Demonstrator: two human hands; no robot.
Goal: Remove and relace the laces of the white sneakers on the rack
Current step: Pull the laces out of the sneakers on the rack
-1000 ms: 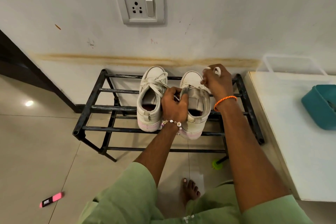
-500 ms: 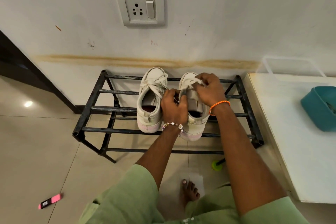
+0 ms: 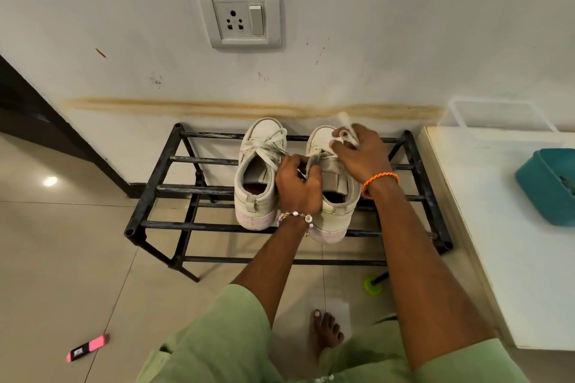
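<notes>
Both arms stretched forward over the rack (image 3: pixel 161 162). Left hand (image 3: pixel 297 188) gripping the right sneaker (image 3: pixel 334 211) at its tongue; right hand (image 3: pixel 361 154) pinching a lace (image 3: pixel 343 127) above the toe. Left sneaker (image 3: pixel 256 177) beside, laced.

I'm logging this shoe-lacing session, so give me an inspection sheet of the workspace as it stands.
Surface: black metal shoe rack on a tiled floor.
Job's things: left sneaker laced; right sneaker with its lace being pulled.
Clutter: pink-and-black marker and green cap on the floor.
Hands: left hand grips the right sneaker's tongue; right hand pinches the lace.
Cables: nothing seen.
Surroundings: wall socket, white table, teal basket, clear container.
</notes>
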